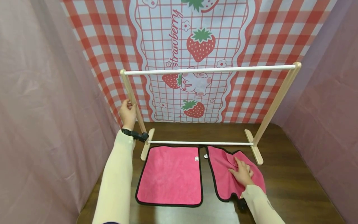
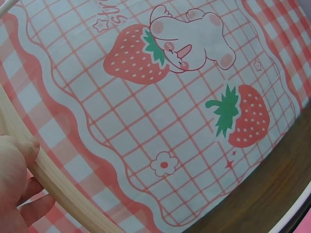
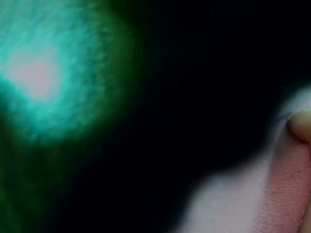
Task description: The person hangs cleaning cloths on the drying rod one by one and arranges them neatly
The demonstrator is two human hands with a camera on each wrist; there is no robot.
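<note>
In the head view my left hand (image 1: pixel 128 114) grips the left upright of a wooden rack (image 1: pixel 275 105). The left wrist view shows the thumb on the near side of that wooden post (image 2: pixel 73 199), with fingers behind it. My right hand (image 1: pixel 242 172) rests on a rumpled pink cloth with black edging (image 1: pixel 221 168), thumb and index finger spread apart on its surface. Part of this cloth lies over the right wrist's camera, so the right wrist view is mostly dark. Flat beside it on the left is a second pink cloth (image 1: pixel 170 175) with a small white tag.
The rack has a white top bar (image 1: pixel 209 70) and a white lower bar (image 1: pixel 199 143), and its feet stand on a dark wooden table (image 1: pixel 296 174). Behind hangs a red checked strawberry cloth (image 1: pixel 201 45). Pink curtains (image 1: pixel 47 102) close off both sides.
</note>
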